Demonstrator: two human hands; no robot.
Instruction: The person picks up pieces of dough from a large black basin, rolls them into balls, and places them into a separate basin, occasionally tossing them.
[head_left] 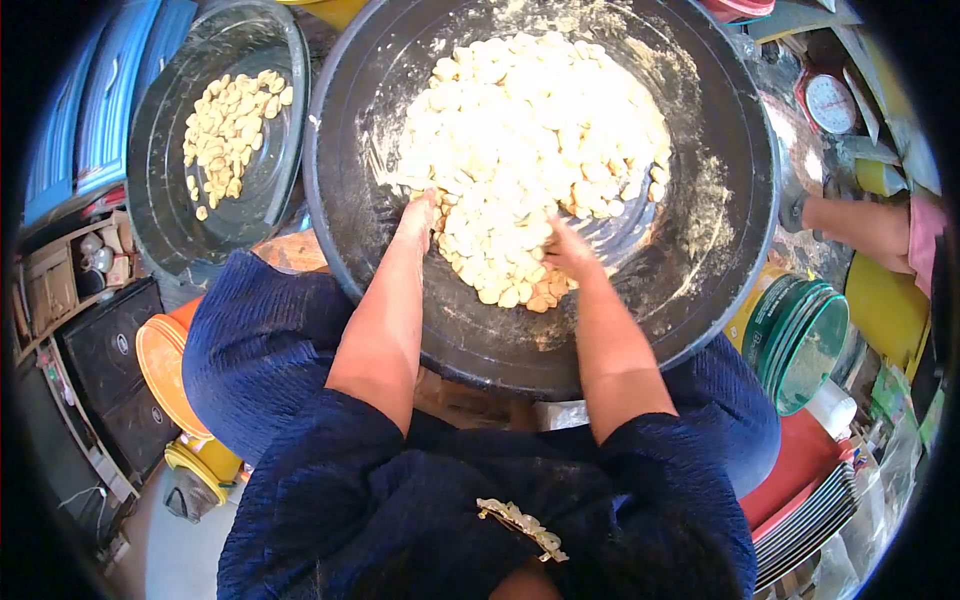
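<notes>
Two bare hands reach into a wide black basin, one on either side of a narrower tongue of the heap of pale, flattish pieces. The heap is broad and bright in the far half of the basin and tapers back toward the person, so its long axis runs roughly away from the body, passing between the hands. The left hand is at the tongue's left edge, where the narrow part meets the broad mass; the right hand is on the opposite edge, a little closer to the body, touching the pieces with its fingers. From the right fingers the tongue lies to the left and toward the person, while the bulk of the heap lies ahead. The tongue's near end is closer to the right hand than to the left. The right fingers look slightly bent, but blur hides whether any piece is gripped; the left fingertips are lost against the pieces, so I cannot tell whether they are open or closed. Outside the right hand is a stretch of bare basin floor, dusted with pale powder farther out. A smaller dark basin with more such pieces is well apart, on the left.
</notes>
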